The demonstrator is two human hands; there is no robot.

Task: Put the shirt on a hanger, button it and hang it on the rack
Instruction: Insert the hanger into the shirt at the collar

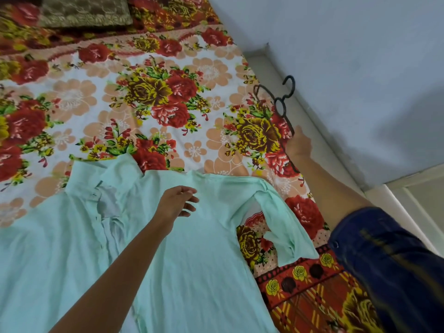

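A mint-green shirt [206, 236] lies spread flat on the flowered bedsheet [134, 97], collar toward the far side, its front placket open at the left. My left hand [177, 203] hovers just over the shirt's upper chest, fingers loosely apart, holding nothing. Out at the bed's right edge my right hand [299, 144] is closed around the lower bar of a black wire hanger [280, 109]. The hanger's hook points up toward the wall. No rack is in view.
A brown patterned pillow [86, 10] lies at the far end of the bed. A pale blue wall [360, 68] runs close along the bed's right side, with a white door frame [408, 200] beyond my dark blue sleeve [389, 260].
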